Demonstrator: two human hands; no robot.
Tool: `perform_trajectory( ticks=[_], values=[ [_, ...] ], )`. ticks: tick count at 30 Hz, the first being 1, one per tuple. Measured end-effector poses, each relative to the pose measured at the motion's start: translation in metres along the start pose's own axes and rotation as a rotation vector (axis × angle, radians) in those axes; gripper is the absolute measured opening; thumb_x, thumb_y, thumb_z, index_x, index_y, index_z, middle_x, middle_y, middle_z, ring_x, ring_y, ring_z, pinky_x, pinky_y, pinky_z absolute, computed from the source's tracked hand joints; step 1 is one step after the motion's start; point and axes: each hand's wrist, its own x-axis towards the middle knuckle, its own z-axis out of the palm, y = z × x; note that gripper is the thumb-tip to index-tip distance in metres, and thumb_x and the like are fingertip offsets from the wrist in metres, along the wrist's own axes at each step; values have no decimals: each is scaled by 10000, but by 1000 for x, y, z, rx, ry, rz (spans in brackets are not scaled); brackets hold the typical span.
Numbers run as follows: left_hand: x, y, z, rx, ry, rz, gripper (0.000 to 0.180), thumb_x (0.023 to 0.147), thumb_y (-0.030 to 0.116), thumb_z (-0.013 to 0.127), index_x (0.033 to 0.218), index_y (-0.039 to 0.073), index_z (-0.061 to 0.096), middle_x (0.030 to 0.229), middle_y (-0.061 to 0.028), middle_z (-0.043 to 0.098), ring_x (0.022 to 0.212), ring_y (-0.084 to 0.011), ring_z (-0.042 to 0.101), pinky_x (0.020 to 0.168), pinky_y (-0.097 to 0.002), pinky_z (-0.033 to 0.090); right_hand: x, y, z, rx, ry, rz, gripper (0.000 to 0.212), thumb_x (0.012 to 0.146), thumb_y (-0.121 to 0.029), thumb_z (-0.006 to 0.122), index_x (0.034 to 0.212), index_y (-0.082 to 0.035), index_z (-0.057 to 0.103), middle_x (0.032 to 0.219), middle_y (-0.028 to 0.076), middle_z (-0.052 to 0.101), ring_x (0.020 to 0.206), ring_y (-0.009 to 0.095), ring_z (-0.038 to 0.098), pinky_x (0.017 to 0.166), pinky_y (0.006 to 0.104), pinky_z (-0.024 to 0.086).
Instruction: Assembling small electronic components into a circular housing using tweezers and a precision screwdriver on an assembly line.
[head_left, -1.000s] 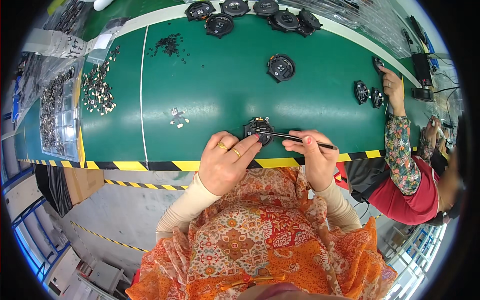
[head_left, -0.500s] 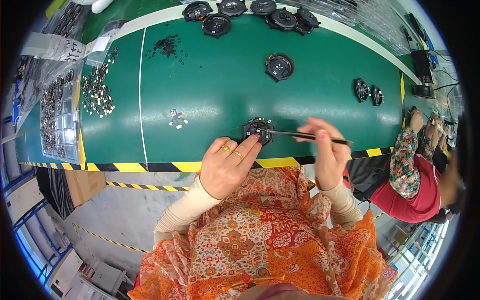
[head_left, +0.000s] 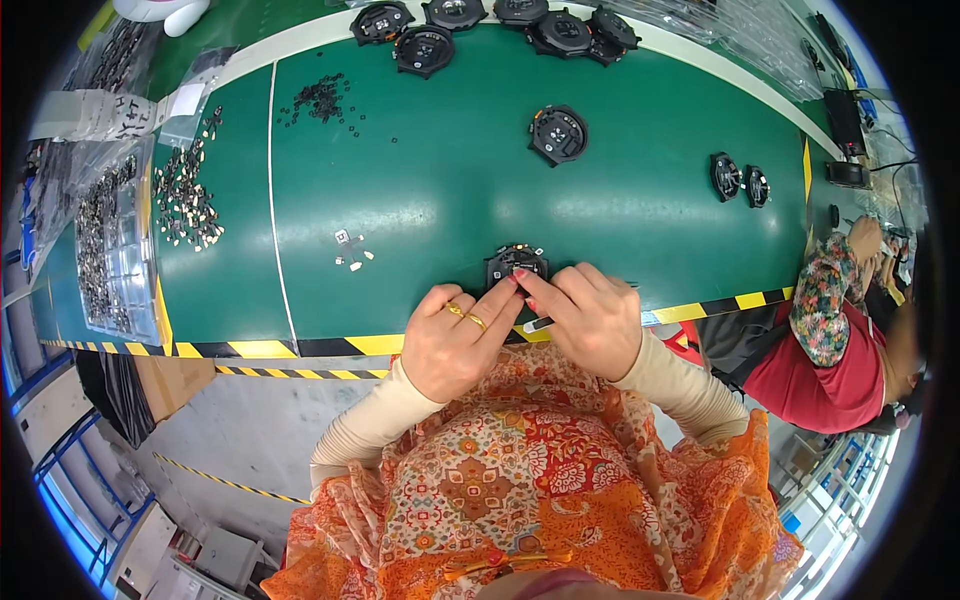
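Black round case point(head_left: 515, 262): here it is, on the green tabletop point(head_left: 430, 190), right at the fingertips of both hands — near edge covered by them, far half in plain view.
Left hand point(head_left: 455, 335): gold rings on it, index fingertip down on the near part of the case; whether the thumb and other fingers clamp it, I can't tell.
Right hand point(head_left: 590, 315): fingers bent inward, a fingertip on the case, just beside the left one; whether anything is pinched in there, I can't tell.
Case face: turned up, dark all round, with small pale and silvery parts inside and little orange-gold touches at the far rim.
Pale-ended piece point(head_left: 538, 325): peeking out just below the right fingers, the rest hidden.
Small pieces point(head_left: 343, 238): a loose cluster, pale and dark, beyond the left hand and to its left.
Lone case point(head_left: 558, 140): beyond the grip, well apart from it — round and black too.
Paired cases point(head_left: 725, 177): side by side, beyond the right hand and off to its right.
Black bits point(head_left: 322, 98): heaped far beyond the left hand, to its left.
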Motion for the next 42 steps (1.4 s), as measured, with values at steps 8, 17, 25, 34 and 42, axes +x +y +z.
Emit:
perform_trajectory(
  ticks=[8, 17, 25, 34, 42],
  values=[
    [5, 0, -2, -12, 46, -18, 343, 682, -8, 672, 1016, 42, 726, 1126, -27, 711, 623, -126, 554, 708, -294, 456, -2, 4, -1, -75, -5, -40, 475, 691, -92, 705, 1164, -73, 671, 772, 21, 493, 686, 179, 553, 506, 312, 454],
    [9, 5, 1, 10, 20, -25, 372, 686, -11, 641, 1048, 32, 712, 1142, -40, 699, 654, -143, 578, 724, -309, 461, -8, 11, -7, 99, 9, 70, 431, 725, -82, 713, 1153, -112, 677, 775, 23, 502, 671, 183, 585, 518, 324, 493],
    [9, 5, 2, -49, 37, -6, 388, 694, -26, 630, 1069, 36, 711, 1173, -42, 692, 650, -151, 569, 727, -320, 462, -7, 5, -14, -104, -23, 22, 340, 771, -115, 732, 1107, -141, 687, 755, 28, 498, 593, 180, 585, 491, 330, 477],
    [6, 1, 1, 22, 9, 7, 430, 694, -37, 627, 1097, 79, 720, 1217, -39, 676, 640, -161, 521, 774, -312, 457, -32, 85, -50, -446, 185, 457, 281, 838, -54, 660, 1096, -151, 712, 850, 41, 665, 613, 264, 643, 538, 363, 512],
    [2, 4, -4, 53, 14, 19, 361, 739, 56, 623, 1092, 34, 694, 1206, -96, 660, 798, -191, 588, 809, -338, 473, 57, 69, -16, -288, 251, 60, 364, 803, -119, 750, 1160, -134, 683, 1144, 65, 638, 826, 264, 683, 616, 360, 546]
  ],
)
